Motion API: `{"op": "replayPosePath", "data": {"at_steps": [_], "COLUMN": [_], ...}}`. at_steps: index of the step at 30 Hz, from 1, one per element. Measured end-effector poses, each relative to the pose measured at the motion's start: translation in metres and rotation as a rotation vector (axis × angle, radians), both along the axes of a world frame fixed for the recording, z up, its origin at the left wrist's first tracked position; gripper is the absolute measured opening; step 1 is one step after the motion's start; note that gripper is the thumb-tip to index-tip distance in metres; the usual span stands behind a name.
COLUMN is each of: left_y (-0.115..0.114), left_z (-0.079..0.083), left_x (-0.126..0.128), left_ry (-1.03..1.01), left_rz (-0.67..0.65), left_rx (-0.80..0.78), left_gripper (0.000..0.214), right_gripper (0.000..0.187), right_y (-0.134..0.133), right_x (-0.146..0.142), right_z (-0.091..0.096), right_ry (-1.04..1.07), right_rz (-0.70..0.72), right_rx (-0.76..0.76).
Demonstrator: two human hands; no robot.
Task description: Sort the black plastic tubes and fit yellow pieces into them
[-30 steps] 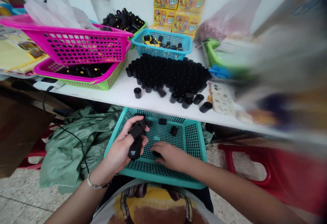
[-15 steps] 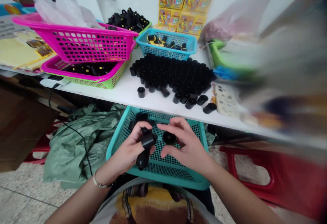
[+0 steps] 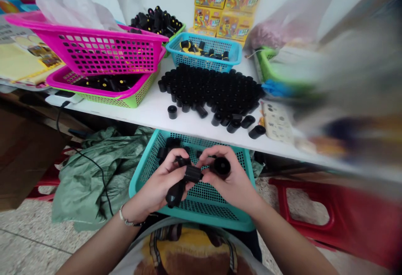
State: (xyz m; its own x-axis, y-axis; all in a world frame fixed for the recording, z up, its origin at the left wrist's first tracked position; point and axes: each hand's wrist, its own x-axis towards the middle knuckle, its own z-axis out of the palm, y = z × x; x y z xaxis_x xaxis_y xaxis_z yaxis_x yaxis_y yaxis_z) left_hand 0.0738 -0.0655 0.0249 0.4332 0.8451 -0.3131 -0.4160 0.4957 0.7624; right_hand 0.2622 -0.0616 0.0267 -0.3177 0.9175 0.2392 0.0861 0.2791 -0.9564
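My left hand [image 3: 160,183] is closed around a long black plastic part [image 3: 179,185] that sticks out below my fingers. My right hand [image 3: 232,183] is closed on a short black cylinder [image 3: 221,166] and its fingertips touch the top of the long part. Both hands meet over a teal mesh basket [image 3: 220,212] resting on my lap, with a few loose black pieces [image 3: 171,144] at its far end.
On the white table [image 3: 150,111] stand many black cylinders [image 3: 210,91], some tipped over near the front edge. Pink and green baskets [image 3: 97,57] sit left, a blue basket [image 3: 204,53] and yellow boxes [image 3: 226,7] behind. A red stool [image 3: 339,220] is right; green cloth [image 3: 94,170] lies left.
My right hand lifted off the basket floor with a black cylinder and came to the left hand. The left hand rose slightly with the long black part.
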Motion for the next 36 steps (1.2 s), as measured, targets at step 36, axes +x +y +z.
{"op": "replayPosePath", "data": {"at_steps": [36], "left_y": [-0.012], "left_z": [-0.008], "left_x": [-0.003], "left_ry": [0.375], "left_rz": [-0.009], "left_rx": [0.359], "left_gripper": [0.016], "right_gripper": [0.038], "right_y": [-0.015], "right_x": [0.001], "right_z": [0.015], "right_ry": [-0.395], "right_rz": [0.055], "right_rx": [0.223]}}
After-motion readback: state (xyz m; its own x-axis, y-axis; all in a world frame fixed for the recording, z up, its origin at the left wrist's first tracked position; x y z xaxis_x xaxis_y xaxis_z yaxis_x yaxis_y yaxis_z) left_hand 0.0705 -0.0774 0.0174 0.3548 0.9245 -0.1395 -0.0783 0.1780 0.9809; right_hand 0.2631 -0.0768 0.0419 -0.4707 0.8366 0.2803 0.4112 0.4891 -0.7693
